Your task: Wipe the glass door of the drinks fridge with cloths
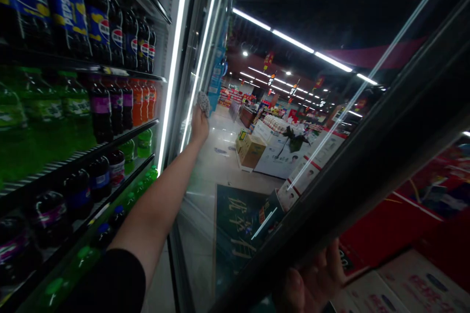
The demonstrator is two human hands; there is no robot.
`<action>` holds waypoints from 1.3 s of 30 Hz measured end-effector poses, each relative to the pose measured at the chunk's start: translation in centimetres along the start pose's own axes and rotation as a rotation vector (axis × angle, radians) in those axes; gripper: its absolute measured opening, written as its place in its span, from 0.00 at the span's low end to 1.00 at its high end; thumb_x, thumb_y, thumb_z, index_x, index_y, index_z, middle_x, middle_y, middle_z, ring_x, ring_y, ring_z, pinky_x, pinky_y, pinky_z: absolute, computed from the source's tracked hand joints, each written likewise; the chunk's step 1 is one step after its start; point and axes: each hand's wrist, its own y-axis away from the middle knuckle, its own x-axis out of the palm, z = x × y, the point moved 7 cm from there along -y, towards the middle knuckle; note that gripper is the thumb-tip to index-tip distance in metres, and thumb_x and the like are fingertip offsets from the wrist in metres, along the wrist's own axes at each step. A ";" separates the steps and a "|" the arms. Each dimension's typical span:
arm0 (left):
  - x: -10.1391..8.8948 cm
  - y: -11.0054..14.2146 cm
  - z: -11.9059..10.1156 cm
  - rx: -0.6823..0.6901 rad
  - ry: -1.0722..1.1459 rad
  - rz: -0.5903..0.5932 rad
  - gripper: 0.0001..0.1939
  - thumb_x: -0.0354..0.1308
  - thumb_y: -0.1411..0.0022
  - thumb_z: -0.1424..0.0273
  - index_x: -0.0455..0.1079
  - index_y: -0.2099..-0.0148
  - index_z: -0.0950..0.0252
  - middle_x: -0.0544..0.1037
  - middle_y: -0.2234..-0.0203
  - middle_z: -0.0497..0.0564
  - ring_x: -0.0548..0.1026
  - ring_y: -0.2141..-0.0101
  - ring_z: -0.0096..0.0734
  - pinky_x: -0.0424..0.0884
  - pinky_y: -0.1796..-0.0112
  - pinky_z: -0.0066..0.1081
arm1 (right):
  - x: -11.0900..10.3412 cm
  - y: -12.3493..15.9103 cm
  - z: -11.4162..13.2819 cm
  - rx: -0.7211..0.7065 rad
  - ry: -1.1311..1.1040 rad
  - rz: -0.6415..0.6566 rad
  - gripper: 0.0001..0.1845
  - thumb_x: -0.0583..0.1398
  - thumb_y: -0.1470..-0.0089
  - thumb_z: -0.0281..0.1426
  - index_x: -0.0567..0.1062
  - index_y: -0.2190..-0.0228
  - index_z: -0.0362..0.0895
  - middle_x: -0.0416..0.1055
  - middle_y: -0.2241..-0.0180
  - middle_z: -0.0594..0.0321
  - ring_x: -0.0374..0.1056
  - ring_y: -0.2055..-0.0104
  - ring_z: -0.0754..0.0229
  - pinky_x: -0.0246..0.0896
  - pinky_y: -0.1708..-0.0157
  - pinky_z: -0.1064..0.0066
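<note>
My left hand [200,124] is stretched far forward along the inside of an open glass cooler door [235,156]. It is closed on a bunched grey cloth [203,103], which is up against the glass near the lit hinge side, though the exact contact is hard to see. Low on the right, my right hand [312,276] is wrapped around the dark outer edge of the door frame [330,166], partly in shadow. To the left of my arm are the cooler's shelves, with Pepsi bottles [68,10] on an upper one.
Green soda bottles [40,102], purple-labelled bottles and orange bottles [141,100] line the left shelves. A bright light strip [174,58] runs up the cooler's edge. Through the glass are a dark green floor mat [235,234] and stacked cartons [251,149]. White boxes [422,279] lie lower right.
</note>
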 end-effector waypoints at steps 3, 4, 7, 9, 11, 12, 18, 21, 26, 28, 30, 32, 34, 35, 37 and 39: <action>0.4 -0.7 -0.7 -0.061 0.006 -0.025 0.27 0.58 0.24 0.50 0.71 0.36 0.64 0.74 0.33 0.61 0.66 0.29 0.53 0.55 0.27 0.68 | 1.4 -1.0 0.8 -0.001 -0.020 -0.028 0.40 0.65 0.36 0.32 0.64 0.26 0.50 0.69 0.31 0.58 0.68 0.30 0.54 0.67 0.30 0.54; 0.9 0.1 -1.6 -0.061 0.005 -0.022 0.27 0.58 0.24 0.50 0.71 0.35 0.64 0.73 0.33 0.61 0.66 0.29 0.54 0.54 0.27 0.69 | 1.7 -1.2 0.8 0.006 -0.043 -0.018 0.40 0.65 0.35 0.33 0.63 0.26 0.51 0.69 0.31 0.57 0.69 0.30 0.54 0.65 0.29 0.54; 2.6 5.5 -7.0 0.015 0.000 0.022 0.28 0.54 0.23 0.47 0.69 0.32 0.58 0.70 0.29 0.56 0.62 0.25 0.55 0.51 0.25 0.67 | 1.7 -1.8 0.4 0.027 -0.103 -0.040 0.40 0.66 0.35 0.35 0.63 0.27 0.51 0.70 0.32 0.56 0.68 0.31 0.52 0.62 0.28 0.53; 3.5 10.9 -12.7 0.161 0.015 0.083 0.27 0.54 0.25 0.46 0.65 0.29 0.43 0.65 0.26 0.45 0.60 0.24 0.48 0.56 0.24 0.59 | 1.4 -1.9 0.1 0.033 -0.091 -0.051 0.40 0.66 0.35 0.36 0.63 0.26 0.51 0.71 0.33 0.55 0.69 0.33 0.51 0.61 0.29 0.50; 3.8 17.1 -19.8 0.483 0.086 0.195 0.29 0.48 0.22 0.51 0.57 0.23 0.41 0.57 0.21 0.47 0.59 0.23 0.48 0.62 0.26 0.60 | 1.4 -2.0 0.0 0.038 -0.081 -0.039 0.40 0.65 0.35 0.35 0.62 0.26 0.52 0.70 0.34 0.55 0.70 0.33 0.49 0.59 0.27 0.46; 3.7 19.6 -22.3 0.534 0.101 0.236 0.30 0.44 0.21 0.54 0.56 0.21 0.44 0.56 0.21 0.51 0.59 0.23 0.49 0.63 0.27 0.60 | 1.4 -2.1 0.0 0.038 -0.082 -0.035 0.40 0.65 0.35 0.35 0.63 0.26 0.52 0.70 0.33 0.55 0.69 0.32 0.49 0.57 0.26 0.44; 3.0 22.7 -24.4 0.743 0.073 0.293 0.29 0.46 0.21 0.55 0.64 0.25 0.58 0.61 0.23 0.62 0.59 0.23 0.52 0.67 0.30 0.55 | 1.7 -2.6 0.9 -0.012 -0.040 -0.013 0.37 0.62 0.33 0.32 0.64 0.26 0.54 0.69 0.30 0.71 0.63 0.27 0.60 0.50 0.21 0.57; 3.9 18.0 -18.8 0.735 0.002 0.252 0.25 0.55 0.24 0.56 0.71 0.31 0.55 0.64 0.25 0.61 0.59 0.23 0.54 0.62 0.28 0.60 | 1.7 -2.7 1.1 -0.019 -0.055 -0.010 0.37 0.62 0.32 0.31 0.62 0.26 0.50 0.69 0.31 0.70 0.65 0.28 0.60 0.62 0.26 0.59; 2.8 6.4 -6.7 0.237 0.002 0.149 0.40 0.46 0.28 0.35 0.72 0.34 0.60 0.68 0.27 0.59 0.59 0.24 0.56 0.54 0.25 0.65 | 1.2 -1.8 0.1 -0.018 -0.093 -0.005 0.38 0.63 0.32 0.32 0.61 0.25 0.48 0.70 0.31 0.65 0.69 0.32 0.63 0.71 0.34 0.69; 1.5 3.0 -3.5 0.065 0.025 0.096 0.38 0.44 0.27 0.34 0.70 0.34 0.57 0.74 0.32 0.53 0.63 0.27 0.50 0.56 0.25 0.62 | 0.8 -1.2 -0.7 0.012 -0.086 0.000 0.38 0.63 0.32 0.32 0.61 0.26 0.48 0.68 0.30 0.60 0.70 0.32 0.59 0.74 0.36 0.64; 0.7 1.0 -1.7 -0.041 0.053 0.062 0.35 0.45 0.25 0.37 0.70 0.37 0.59 0.79 0.37 0.55 0.70 0.33 0.48 0.62 0.29 0.60 | 0.5 -0.8 -1.4 0.038 -0.080 -0.010 0.39 0.63 0.32 0.33 0.60 0.25 0.49 0.66 0.29 0.56 0.71 0.33 0.54 0.76 0.38 0.59; 0.4 0.5 -1.4 -0.079 0.079 0.044 0.33 0.47 0.24 0.39 0.70 0.39 0.62 0.80 0.42 0.59 0.73 0.38 0.48 0.66 0.32 0.61 | 0.5 -0.7 -1.5 0.025 -0.088 -0.002 0.40 0.64 0.33 0.33 0.60 0.25 0.51 0.64 0.27 0.55 0.71 0.32 0.52 0.74 0.36 0.56; 0.9 1.8 -2.6 -0.067 0.098 0.034 0.32 0.49 0.25 0.39 0.71 0.40 0.60 0.81 0.44 0.57 0.71 0.35 0.50 0.63 0.30 0.65 | 0.8 -0.9 -1.3 0.001 -0.102 0.018 0.40 0.63 0.33 0.33 0.59 0.25 0.53 0.63 0.27 0.57 0.71 0.32 0.53 0.72 0.34 0.56; 1.3 3.2 -3.8 -0.042 0.106 0.037 0.33 0.48 0.25 0.37 0.71 0.40 0.58 0.80 0.42 0.56 0.68 0.32 0.51 0.59 0.29 0.68 | 1.0 -1.1 -1.1 -0.003 -0.108 0.032 0.40 0.63 0.33 0.33 0.59 0.25 0.53 0.63 0.27 0.57 0.71 0.32 0.54 0.72 0.34 0.57; 2.2 7.6 -7.5 0.048 0.120 0.069 0.36 0.45 0.27 0.35 0.71 0.36 0.55 0.76 0.36 0.54 0.62 0.28 0.56 0.53 0.26 0.69 | 1.2 -1.4 -0.8 -0.008 -0.107 0.036 0.40 0.63 0.33 0.33 0.60 0.25 0.53 0.65 0.28 0.58 0.71 0.32 0.55 0.72 0.35 0.59; 3.0 13.5 -12.8 0.201 0.132 0.154 0.36 0.44 0.26 0.36 0.67 0.30 0.50 0.67 0.28 0.53 0.63 0.27 0.55 0.59 0.26 0.65 | 1.3 -1.7 -0.4 -0.012 -0.102 0.028 0.39 0.64 0.33 0.33 0.61 0.25 0.54 0.67 0.29 0.59 0.71 0.32 0.56 0.72 0.36 0.59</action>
